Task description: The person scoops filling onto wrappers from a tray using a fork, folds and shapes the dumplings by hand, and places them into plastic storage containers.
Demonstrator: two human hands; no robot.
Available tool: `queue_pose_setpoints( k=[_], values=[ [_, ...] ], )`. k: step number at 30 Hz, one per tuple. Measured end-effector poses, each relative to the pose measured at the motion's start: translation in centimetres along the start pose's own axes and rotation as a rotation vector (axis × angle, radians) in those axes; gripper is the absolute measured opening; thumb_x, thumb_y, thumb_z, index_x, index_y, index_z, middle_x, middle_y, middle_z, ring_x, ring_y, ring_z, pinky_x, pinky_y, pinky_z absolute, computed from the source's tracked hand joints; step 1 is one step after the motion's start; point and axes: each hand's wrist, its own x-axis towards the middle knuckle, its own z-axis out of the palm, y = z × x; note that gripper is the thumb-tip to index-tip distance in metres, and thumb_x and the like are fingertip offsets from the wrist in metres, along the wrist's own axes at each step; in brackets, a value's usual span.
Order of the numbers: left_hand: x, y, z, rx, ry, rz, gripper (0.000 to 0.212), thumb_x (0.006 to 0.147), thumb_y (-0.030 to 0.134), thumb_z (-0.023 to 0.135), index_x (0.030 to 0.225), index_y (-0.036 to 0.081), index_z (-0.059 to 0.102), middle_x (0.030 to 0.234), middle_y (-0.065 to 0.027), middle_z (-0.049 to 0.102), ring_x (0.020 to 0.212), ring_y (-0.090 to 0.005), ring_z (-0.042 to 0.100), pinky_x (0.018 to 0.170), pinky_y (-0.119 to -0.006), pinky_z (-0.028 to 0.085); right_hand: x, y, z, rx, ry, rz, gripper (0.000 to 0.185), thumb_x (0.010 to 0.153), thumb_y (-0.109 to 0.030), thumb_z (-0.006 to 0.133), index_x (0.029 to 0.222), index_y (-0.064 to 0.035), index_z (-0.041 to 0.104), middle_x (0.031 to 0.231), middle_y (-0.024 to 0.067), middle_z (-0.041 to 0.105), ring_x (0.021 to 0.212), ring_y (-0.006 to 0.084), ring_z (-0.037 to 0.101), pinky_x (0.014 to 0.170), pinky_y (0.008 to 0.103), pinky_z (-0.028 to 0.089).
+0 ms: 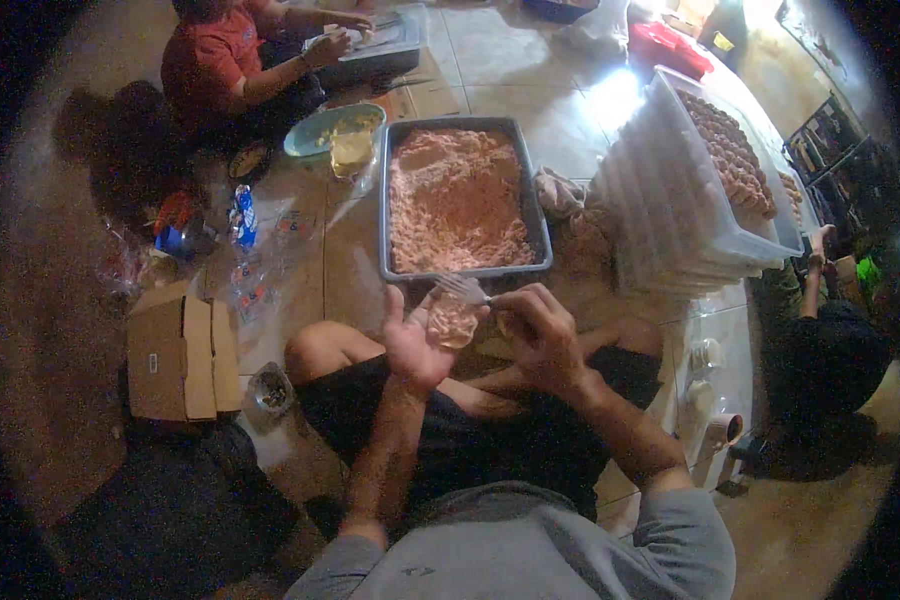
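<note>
On the upturned palm and fingers of my left hand (pixel 412 345) rests a flat wrapper with a pinkish minced filling (pixel 454 321). My right hand (pixel 544 334) grips a metal fork (pixel 463 288), whose tines lie over the upper edge of the filling. Just beyond both hands stands a grey rectangular tub (pixel 465 274), holding a large mass of pinkish minced mixture (pixel 457 195). The mixture is scooped lower towards the middle and heaped at the far side.
Stacked translucent plastic trays (pixel 667 202) stand at right, the top one holding rows of brown pieces (pixel 727 154). A green oval basin (pixel 307 139) and a yellowish block (pixel 351 152) lie left of the tub. Cardboard boxes (pixel 169 360) sit at left. Co-workers (pixel 217 71) sit nearby.
</note>
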Motion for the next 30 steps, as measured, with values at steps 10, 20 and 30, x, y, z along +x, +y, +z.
queue_pose_setpoints(
  k=[10, 20, 30],
  values=[
    [0.5, -1.4, 0.6, 0.037, 0.269, 0.047, 0.075, 0.096, 0.066, 0.040, 0.122, -0.004, 0.052, 0.117, -0.0225, 0.063, 0.108, -0.0370, 0.060, 0.097, -0.052, 0.049, -3.7, -1.3, 1.4, -0.061, -0.082, 0.192, 0.035, 0.073, -0.003, 0.070, 0.106, -0.0075, 0.058, 0.096, 0.0172, 0.054, 0.088, 0.0391, 0.060, 0.073, 0.0464, 0.052],
    [-0.8, 1.1, -1.3, 0.044, 0.226, -0.246, 0.094, 0.095, 0.072, 0.027, 0.134, -0.013, 0.044, 0.136, -0.0303, 0.051, 0.129, -0.0438, 0.048, 0.113, -0.055, 0.035, -1.9, 3.0, -2.4, -0.243, -0.358, -0.054, 0.048, 0.067, -0.024, 0.085, 0.107, -0.0099, 0.061, 0.097, 0.0131, 0.054, 0.088, 0.0358, 0.061, 0.071, 0.0436, 0.054],
    [-0.1, 1.0, -1.0, 0.339, 0.231, -0.203, 0.093, 0.094, 0.073, 0.030, 0.140, -0.007, 0.040, 0.139, -0.0288, 0.050, 0.127, -0.0405, 0.052, 0.104, -0.050, 0.046, -2.0, 3.5, -1.1, 0.036, -0.155, 0.148, 0.029, 0.083, -0.016, 0.075, 0.107, -0.0022, 0.064, 0.096, 0.0140, 0.062, 0.089, 0.0326, 0.064, 0.076, 0.0378, 0.055]
  ],
)
